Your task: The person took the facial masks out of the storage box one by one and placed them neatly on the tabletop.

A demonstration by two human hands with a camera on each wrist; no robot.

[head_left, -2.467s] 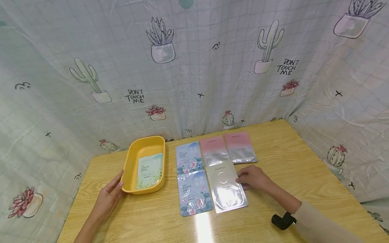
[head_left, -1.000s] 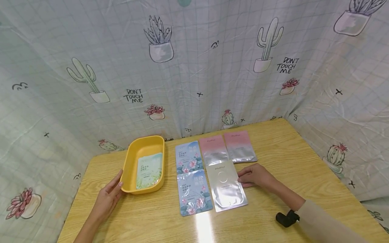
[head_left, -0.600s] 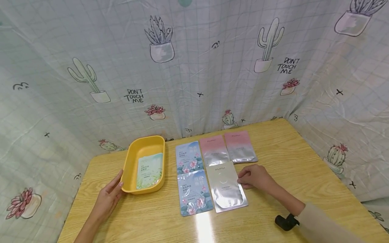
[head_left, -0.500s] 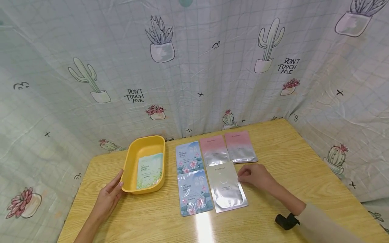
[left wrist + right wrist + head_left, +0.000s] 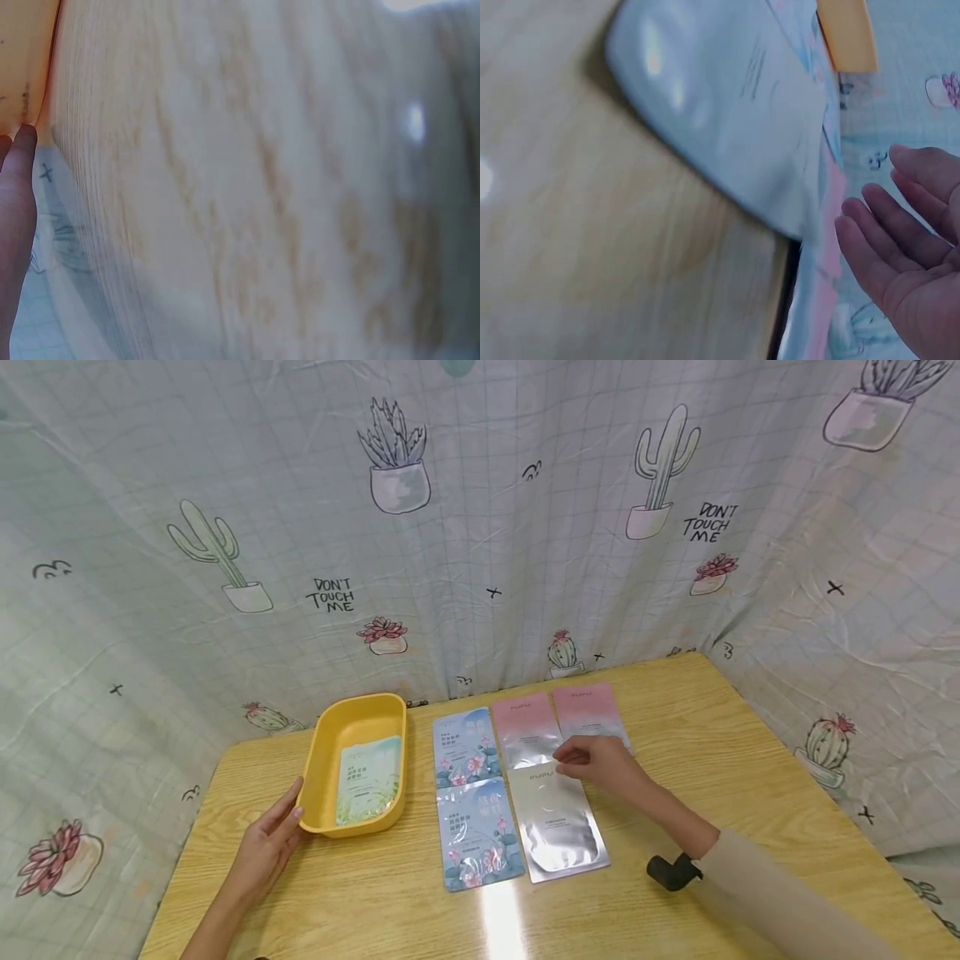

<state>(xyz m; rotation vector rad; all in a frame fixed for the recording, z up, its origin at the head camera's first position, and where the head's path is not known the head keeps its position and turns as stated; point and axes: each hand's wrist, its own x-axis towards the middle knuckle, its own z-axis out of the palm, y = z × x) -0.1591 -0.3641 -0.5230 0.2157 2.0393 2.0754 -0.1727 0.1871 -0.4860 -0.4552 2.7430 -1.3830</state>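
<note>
My left hand (image 5: 258, 856) touches the left side of the yellow tray (image 5: 318, 760), its fingers nearly straight along the outer wall and the thumb by the rim. A green face mask sachet (image 5: 367, 781) lies inside that tray. Over the top edge of a cream-and-silver mask sachet (image 5: 558, 827) hovers my right hand (image 5: 603, 768), fingers loosely bent and nothing between them in the right wrist view. It partly covers one pink-and-silver sachet (image 5: 588, 710); another pink sachet (image 5: 525, 727) lies to its left. Two blue lotus sachets (image 5: 465, 747) form a column beside the tray.
The sachets lie flat on a wooden table (image 5: 375, 902). Behind and at both sides hangs a pale curtain (image 5: 465, 527) printed with cacti. A black device (image 5: 671, 871) is strapped at the right wrist.
My right hand has left the right edge of the cream-and-silver sachet and moved up and left over its top. The sachets and the left hand on the tray stay where they were.
</note>
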